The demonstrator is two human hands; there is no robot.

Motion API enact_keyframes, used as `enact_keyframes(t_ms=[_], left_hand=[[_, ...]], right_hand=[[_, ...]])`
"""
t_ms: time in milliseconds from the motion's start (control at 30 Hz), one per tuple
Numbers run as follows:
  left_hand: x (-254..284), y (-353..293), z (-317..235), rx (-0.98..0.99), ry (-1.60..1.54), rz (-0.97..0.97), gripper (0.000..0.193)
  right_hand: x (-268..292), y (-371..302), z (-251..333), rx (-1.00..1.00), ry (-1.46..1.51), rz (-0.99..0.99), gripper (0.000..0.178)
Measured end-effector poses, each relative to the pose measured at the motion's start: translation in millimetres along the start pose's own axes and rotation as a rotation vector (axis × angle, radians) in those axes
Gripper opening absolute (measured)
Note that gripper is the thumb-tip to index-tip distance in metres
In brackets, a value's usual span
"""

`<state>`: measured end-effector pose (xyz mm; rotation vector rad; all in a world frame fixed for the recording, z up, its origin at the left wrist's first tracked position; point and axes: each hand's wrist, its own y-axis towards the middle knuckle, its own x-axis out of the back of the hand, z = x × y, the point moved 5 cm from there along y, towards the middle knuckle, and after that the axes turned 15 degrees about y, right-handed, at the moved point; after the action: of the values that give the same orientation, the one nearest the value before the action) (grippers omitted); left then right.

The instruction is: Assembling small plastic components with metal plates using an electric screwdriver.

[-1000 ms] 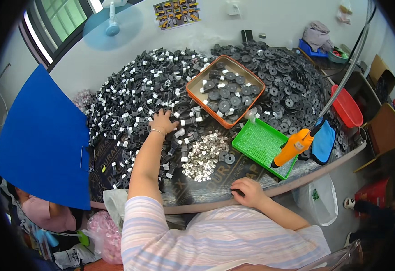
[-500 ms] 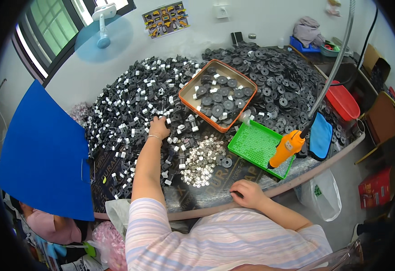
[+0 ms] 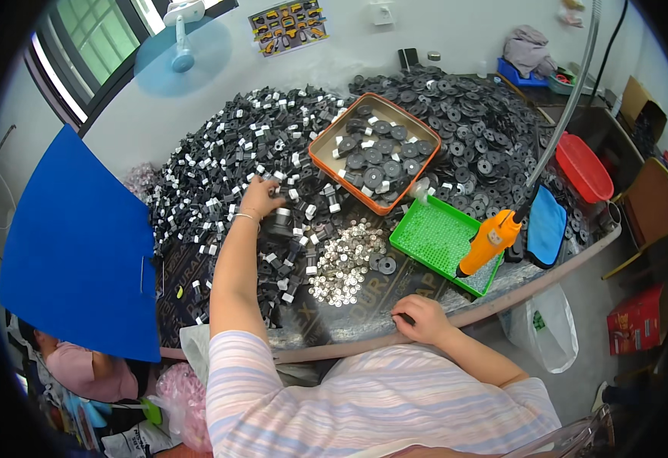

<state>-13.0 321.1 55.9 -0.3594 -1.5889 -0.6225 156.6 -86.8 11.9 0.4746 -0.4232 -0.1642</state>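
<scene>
My left hand (image 3: 260,198) reaches into a wide heap of small black parts with white ends (image 3: 227,160). Its thumb and fingers are apart, with no part plainly held between them. Just beside the thumb is a black part with a silvery top (image 3: 280,220), slightly blurred. At the near table edge rests my right hand (image 3: 423,319), its fingers closed round a small black piece (image 3: 406,318) that is mostly hidden. Between the hands lies a pile of small shiny metal discs (image 3: 345,263), with black wheel-shaped discs (image 3: 386,265) at its right side.
An orange-rimmed tin (image 3: 376,208) holds black discs and a few white-ended parts. Right of it, an orange electric screwdriver (image 3: 490,243) hangs over a green tray (image 3: 433,237). A heap of black discs (image 3: 471,130) fills the back right. A blue panel (image 3: 78,252) stands at left.
My left hand has shifted slightly left and up over the heap, its thumb now further from the fingers. A silvery-topped black part now shows beside it. My right hand stays nearly in place.
</scene>
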Motion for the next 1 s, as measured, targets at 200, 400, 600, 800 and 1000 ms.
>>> enact_keyframes(t_ms=[200,400,600,800,1000], left_hand=[[45,0,12,0.015,-0.034,-0.141,0.024],[60,-57,-69,-0.288,-0.555,0.263,0.023],[44,-192,-206,-1.01,-0.632,0.583,0.028],[25,-217,-194,-0.431,-1.125,0.572,0.039],[-28,-263,-196,0.214,-2.012,0.522,0.046]], right_hand=[[2,-3,0,-0.013,0.041,-0.027,0.01],[3,-12,-10,-0.162,0.211,-0.05,0.032],[4,31,12,0.08,0.197,0.17,0.059],[21,7,-10,-0.134,0.217,-0.092,0.016],[15,-3,-17,-0.146,-0.114,-0.123,0.013]])
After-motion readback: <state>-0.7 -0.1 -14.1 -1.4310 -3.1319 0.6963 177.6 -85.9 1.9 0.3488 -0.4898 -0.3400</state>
